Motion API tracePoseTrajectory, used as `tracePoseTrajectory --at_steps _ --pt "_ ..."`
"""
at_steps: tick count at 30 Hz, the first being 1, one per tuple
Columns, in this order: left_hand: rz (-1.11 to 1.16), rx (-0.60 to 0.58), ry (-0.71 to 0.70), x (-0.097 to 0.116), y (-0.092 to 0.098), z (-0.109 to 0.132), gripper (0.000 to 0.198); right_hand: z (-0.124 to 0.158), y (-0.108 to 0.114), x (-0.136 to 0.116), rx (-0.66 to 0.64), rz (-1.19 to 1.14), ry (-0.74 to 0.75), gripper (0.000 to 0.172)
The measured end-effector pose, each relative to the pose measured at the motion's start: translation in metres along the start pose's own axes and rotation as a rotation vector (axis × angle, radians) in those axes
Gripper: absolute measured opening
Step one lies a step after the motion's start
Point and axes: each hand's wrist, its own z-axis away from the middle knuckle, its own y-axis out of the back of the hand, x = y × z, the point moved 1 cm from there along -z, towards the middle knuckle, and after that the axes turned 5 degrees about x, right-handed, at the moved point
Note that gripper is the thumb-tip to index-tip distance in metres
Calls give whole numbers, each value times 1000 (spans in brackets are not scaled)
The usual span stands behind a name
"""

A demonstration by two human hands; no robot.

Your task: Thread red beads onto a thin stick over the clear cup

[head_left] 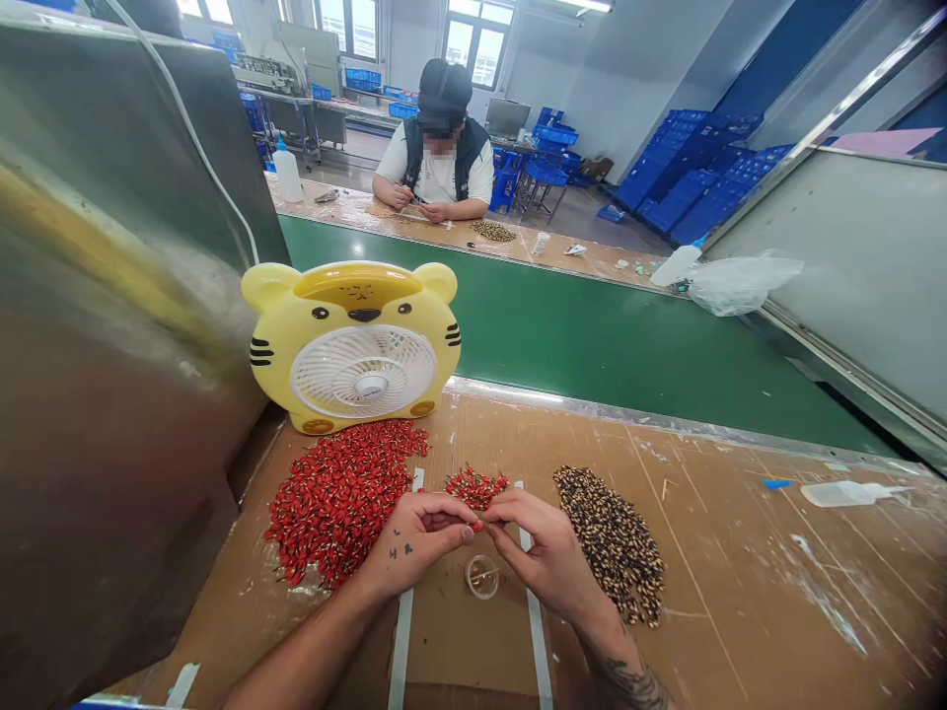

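Note:
My left hand is closed in a pinch, with a small red piece between thumb and forefinger. Close beside it, my right hand pinches at the piece's other side; what its fingertips hold is too small to make out. Under my hands stands a small clear round cup with a thin stick in it. Left of my left hand spreads a large heap of red pieces with dark tips. A smaller red pile lies just beyond my fingers. Right of my right hand is a heap of black-and-tan pieces.
A yellow tiger-faced fan stands behind the red heap. Metal housing walls the left side. A green belt runs across, with a co-worker seated beyond it. A squeeze bottle and blue cap lie at right.

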Motion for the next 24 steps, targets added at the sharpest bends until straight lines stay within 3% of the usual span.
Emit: tracePoseTrajectory --at_steps 7,12,17,24 --pt "-57 21 -52 -4 2 1 11 1 -7 -1 53 -45 -71 12" --pt "-237 28 -246 -3 1 3 15 1 -8 -3 66 8 -158 12" --pt "-363 16 -373 -2 0 3 20 -2 -7 -12 33 64 -151 12" --pt "-430 11 -405 0 2 5 20 -1 -8 -15 45 80 -123 12"
